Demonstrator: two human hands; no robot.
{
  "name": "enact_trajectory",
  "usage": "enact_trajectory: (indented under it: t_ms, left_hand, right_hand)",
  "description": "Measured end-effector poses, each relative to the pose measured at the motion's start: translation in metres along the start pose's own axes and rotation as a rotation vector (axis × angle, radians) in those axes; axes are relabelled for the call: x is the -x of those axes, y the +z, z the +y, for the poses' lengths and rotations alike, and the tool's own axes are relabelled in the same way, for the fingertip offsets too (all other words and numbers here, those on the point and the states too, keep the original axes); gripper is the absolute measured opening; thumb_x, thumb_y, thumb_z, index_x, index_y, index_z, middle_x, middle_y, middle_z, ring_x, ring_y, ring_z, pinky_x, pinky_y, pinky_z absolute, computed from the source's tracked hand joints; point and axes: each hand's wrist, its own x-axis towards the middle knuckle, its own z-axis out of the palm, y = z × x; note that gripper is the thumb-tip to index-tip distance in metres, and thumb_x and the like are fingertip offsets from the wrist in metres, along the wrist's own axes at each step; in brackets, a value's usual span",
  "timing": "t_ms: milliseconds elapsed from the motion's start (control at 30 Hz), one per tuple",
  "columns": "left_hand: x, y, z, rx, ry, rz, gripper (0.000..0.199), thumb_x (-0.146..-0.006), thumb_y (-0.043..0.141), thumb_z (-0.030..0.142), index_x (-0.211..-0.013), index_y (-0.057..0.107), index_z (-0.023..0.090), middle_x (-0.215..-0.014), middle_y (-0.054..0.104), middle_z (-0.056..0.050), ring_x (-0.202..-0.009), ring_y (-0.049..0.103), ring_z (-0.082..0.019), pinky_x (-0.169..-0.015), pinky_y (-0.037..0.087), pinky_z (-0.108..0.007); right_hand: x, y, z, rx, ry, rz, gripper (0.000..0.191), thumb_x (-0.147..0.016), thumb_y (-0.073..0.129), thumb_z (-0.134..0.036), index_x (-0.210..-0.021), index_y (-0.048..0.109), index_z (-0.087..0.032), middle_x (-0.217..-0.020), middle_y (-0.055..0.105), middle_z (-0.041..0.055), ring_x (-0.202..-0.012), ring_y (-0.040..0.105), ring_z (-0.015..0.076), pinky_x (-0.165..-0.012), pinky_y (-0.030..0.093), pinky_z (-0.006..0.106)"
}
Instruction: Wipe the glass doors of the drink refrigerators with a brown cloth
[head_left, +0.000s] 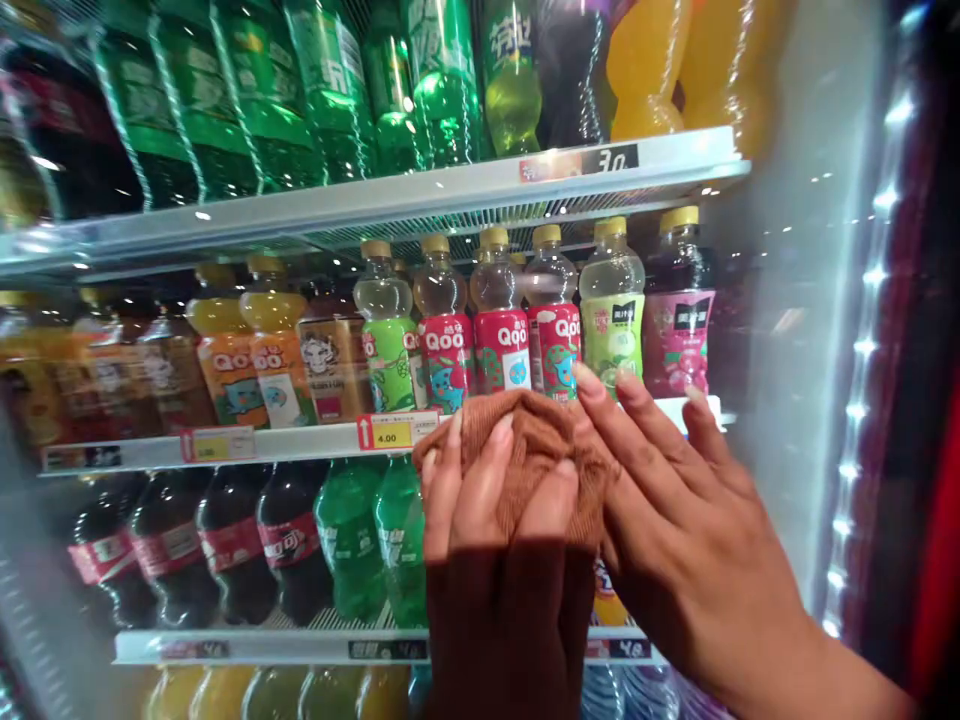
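A bunched brown ribbed cloth point(525, 440) lies under the bent fingers of my left hand point(491, 540), which grips and presses it in front of the middle shelf. My right hand point(690, 520) is beside it on the right, fingers stretched out and slightly apart, with its near edge against the cloth; its thumb is hidden. Small light reflections suggest a glass pane between the hands and the bottles. Right behind the cloth stand Qoo juice bottles point(444, 345) with red labels. A juice bottle with a green label point(613, 310) shows above my right fingers.
Green soda bottles point(442, 90) and orange drinks point(649, 70) fill the upper shelf point(360, 195). Dark cola bottles point(225, 555) stand on the lower shelf point(270, 647). A yellow price tag point(387, 435) reads 4.00. A vertical light strip point(851, 440) runs down the right side.
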Motion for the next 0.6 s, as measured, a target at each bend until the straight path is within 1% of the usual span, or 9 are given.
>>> enact_trajectory:
  t_ms: [67,100,133,167,233,300,433,500,600]
  left_hand:
    - [-0.051,0.005,0.003,-0.017,0.037,0.038,0.037,-0.095,0.063,0.019,-0.131,0.062,0.027,-0.155,0.057,-0.011,-0.152,0.047,-0.034,-0.129,0.035,-0.062]
    - [-0.065,0.005,0.004,-0.016,0.059,0.011,0.038,-0.095,0.064,0.019,-0.133,0.061,0.025,-0.154,0.058,-0.012,-0.151,0.048,-0.033,-0.129,0.036,-0.061]
    - [-0.072,0.004,0.005,-0.021,0.085,0.008,0.039,-0.095,0.063,0.018,-0.133,0.059,0.025,-0.153,0.059,-0.013,-0.150,0.049,-0.032,-0.129,0.036,-0.060]
    - [-0.072,0.003,0.005,-0.025,0.110,0.006,0.040,-0.095,0.064,0.018,-0.134,0.058,0.024,-0.152,0.059,-0.014,-0.150,0.050,-0.031,-0.129,0.036,-0.059]
    - [-0.064,0.004,0.002,-0.037,0.159,0.031,0.040,-0.095,0.065,0.020,-0.134,0.057,0.022,-0.152,0.059,-0.015,-0.150,0.049,-0.030,-0.130,0.035,-0.057]
    - [-0.056,0.009,-0.001,-0.053,0.184,0.054,0.042,-0.093,0.067,0.022,-0.134,0.058,0.021,-0.153,0.058,-0.015,-0.150,0.048,-0.030,-0.131,0.033,-0.056]
    - [-0.055,0.018,-0.006,-0.047,0.218,0.090,0.046,-0.090,0.070,0.025,-0.135,0.057,0.022,-0.151,0.058,-0.013,-0.148,0.048,-0.031,-0.131,0.033,-0.053]
    - [-0.058,0.020,-0.008,-0.043,0.225,0.094,0.048,-0.090,0.071,0.026,-0.136,0.057,0.021,-0.151,0.058,-0.014,-0.148,0.048,-0.032,-0.131,0.032,-0.052]
    - [-0.059,0.021,-0.010,-0.045,0.220,0.087,0.048,-0.091,0.070,0.025,-0.136,0.056,0.021,-0.153,0.057,-0.015,-0.149,0.047,-0.031,-0.132,0.031,-0.049]
  right_hand:
    - [0.001,0.004,0.000,0.051,-0.018,0.035,0.065,-0.105,0.042,-0.018,-0.167,0.027,-0.012,-0.173,0.028,0.0066,-0.165,0.018,0.0208,-0.139,0.006,0.044]
    - [0.002,0.007,0.001,0.069,-0.025,0.054,0.065,-0.105,0.043,-0.020,-0.167,0.026,-0.014,-0.173,0.028,0.0065,-0.165,0.018,0.0207,-0.139,0.008,0.044]
    - [0.002,0.009,0.002,0.080,-0.038,0.074,0.065,-0.106,0.044,-0.021,-0.168,0.025,-0.015,-0.174,0.028,0.0065,-0.165,0.019,0.0207,-0.139,0.010,0.046]
    - [0.002,0.011,0.005,0.086,-0.053,0.088,0.066,-0.106,0.044,-0.023,-0.169,0.023,-0.018,-0.174,0.028,0.0065,-0.165,0.020,0.0210,-0.139,0.013,0.047]
    - [0.002,0.014,0.011,0.088,-0.091,0.106,0.066,-0.107,0.041,-0.026,-0.169,0.021,-0.021,-0.174,0.028,0.0065,-0.164,0.022,0.0216,-0.137,0.019,0.051]
    - [0.001,0.017,0.017,0.095,-0.117,0.113,0.063,-0.108,0.039,-0.029,-0.169,0.024,-0.021,-0.174,0.029,0.0073,-0.164,0.024,0.0224,-0.136,0.022,0.052]
    - [-0.001,0.021,0.025,0.119,-0.130,0.088,0.061,-0.107,0.034,-0.030,-0.166,0.031,-0.013,-0.175,0.027,0.0103,-0.164,0.021,0.0246,-0.137,0.017,0.053]
    - [-0.002,0.023,0.025,0.123,-0.131,0.087,0.062,-0.106,0.034,-0.030,-0.165,0.032,-0.014,-0.175,0.026,0.0099,-0.165,0.020,0.0247,-0.137,0.015,0.052]
    - [-0.001,0.025,0.025,0.111,-0.130,0.123,0.062,-0.107,0.033,-0.032,-0.167,0.029,-0.019,-0.175,0.030,0.0081,-0.164,0.022,0.0252,-0.137,0.016,0.052]
